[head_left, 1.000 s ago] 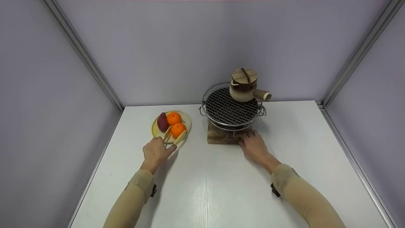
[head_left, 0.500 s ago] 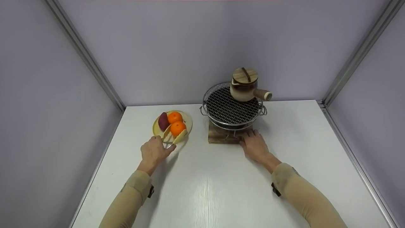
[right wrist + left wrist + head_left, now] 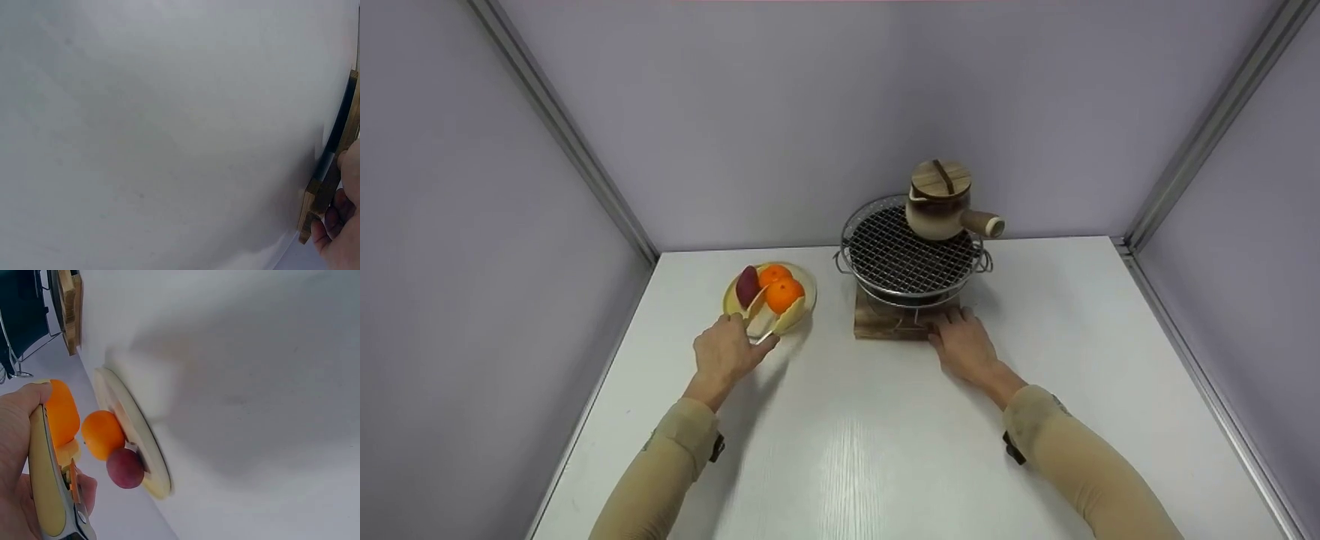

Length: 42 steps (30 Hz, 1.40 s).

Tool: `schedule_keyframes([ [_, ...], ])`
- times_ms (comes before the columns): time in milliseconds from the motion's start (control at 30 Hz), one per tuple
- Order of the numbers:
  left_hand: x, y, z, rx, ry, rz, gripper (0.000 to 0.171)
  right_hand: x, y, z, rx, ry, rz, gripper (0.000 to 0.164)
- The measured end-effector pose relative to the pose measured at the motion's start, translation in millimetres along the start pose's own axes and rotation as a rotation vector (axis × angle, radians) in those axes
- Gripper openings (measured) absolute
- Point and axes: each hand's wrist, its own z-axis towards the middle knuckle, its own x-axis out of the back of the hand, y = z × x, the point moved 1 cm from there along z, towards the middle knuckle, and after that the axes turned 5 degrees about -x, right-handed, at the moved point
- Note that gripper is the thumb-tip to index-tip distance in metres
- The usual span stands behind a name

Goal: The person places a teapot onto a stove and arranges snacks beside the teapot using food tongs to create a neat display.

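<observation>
My left hand grips a pair of tongs with cream-yellow arms and metal parts. Between the tongs' ends sits a mandarin, held over the near part of a round yellowish plate. A second mandarin and a dark purple sweet potato lie on that plate. My right hand holds the right front corner of a wooden base, thumb at its front and fingers along its side. Above the base stands a round wire-mesh grill.
A brown-and-cream pot with a wooden lid and side handle stands at the grill's back right. Wire handles stick out from the grill's sides. Pale walls enclose the white table at the back and sides.
The mandarin in the tongs has moved up and slightly away from me, now overlapping the other mandarin more. My left hand shifted slightly left and forward with the tongs. My right hand stays put.
</observation>
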Motion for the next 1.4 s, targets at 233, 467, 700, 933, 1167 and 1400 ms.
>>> schedule_keyframes([
  [233,11.1,5.2,6.4,-0.018,0.013,0.02,0.071,3,-3,0,-0.034,-0.026,0.025,0.034],
  [467,23.2,11.1,11.7,-0.025,0.029,0.021,0.073,3,-3,1,-0.032,-0.043,-0.021,0.037],
  [700,32.4,19.2,17.9,0.005,-0.001,-0.024,0.068,1,-2,1,-0.025,-0.04,-0.025,0.037],
  [933,42.7,26.1,22.7,-0.028,0.015,-0.034,0.076,3,-2,1,-0.038,-0.044,-0.006,0.035],
  [1167,55.6,32.4,29.9,-0.073,0.064,-0.008,0.08,4,-3,1,-0.049,-0.051,-0.011,0.035],
  [1400,63.6,40.2,35.3,-0.088,0.1,-0.024,0.076,4,-2,0,-0.014,-0.038,-0.022,0.035],
])
